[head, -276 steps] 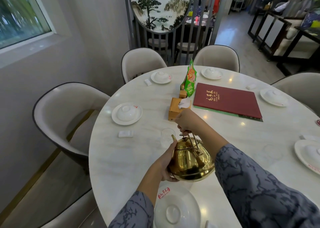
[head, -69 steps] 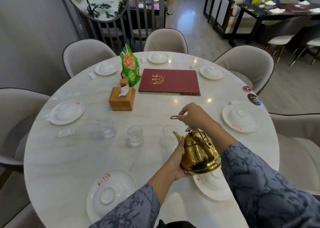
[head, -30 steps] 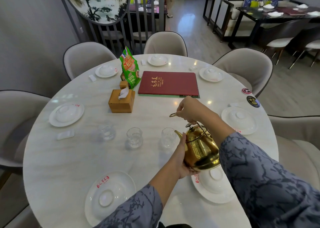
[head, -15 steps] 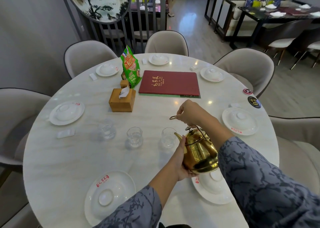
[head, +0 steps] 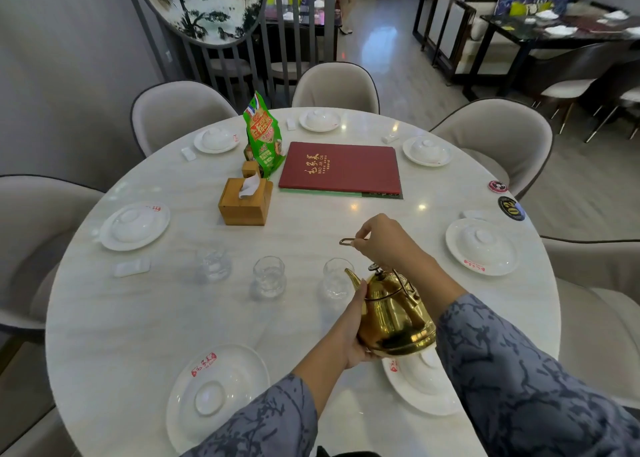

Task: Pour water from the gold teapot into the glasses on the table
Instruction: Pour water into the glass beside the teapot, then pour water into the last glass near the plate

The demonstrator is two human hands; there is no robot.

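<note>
- Gold teapot (head: 393, 318) tilted, aloft just right of nearest glass (head: 335, 282), above marble desk (head: 138, 318).
- Right hand (head: 384, 240) grip pinched shut on wire handle; left hand (head: 353, 332) cupped against belly.
- Likely heavy, slick metal; glass fragile.

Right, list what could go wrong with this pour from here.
1. The teapot spout sits beside the near rim of the right glass, not clearly over it, so water could land on the table.
2. The left hand cups the bare metal body; if the water is hot, that grip may flinch.
3. The teapot hangs over a covered dish, so drips or a slip would hit it.
</note>
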